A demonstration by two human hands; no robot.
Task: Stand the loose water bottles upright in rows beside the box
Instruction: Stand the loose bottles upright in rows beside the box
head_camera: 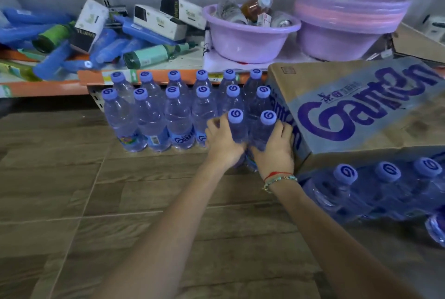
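Note:
Clear water bottles with purple caps stand upright in two rows on the wood-look floor, left of a cardboard Ganten box. In front of those rows stand two more bottles next to the box. My left hand grips the left one. My right hand, with bracelets at the wrist, grips the right one, which touches the box side. A shrink-wrapped pack of bottles lies in front of the box at the right.
A low orange-edged shelf runs behind the rows, piled with blue packets, cartons and rolls. Two purple basins sit on it, one holding small bottles. Another carton lies at far right.

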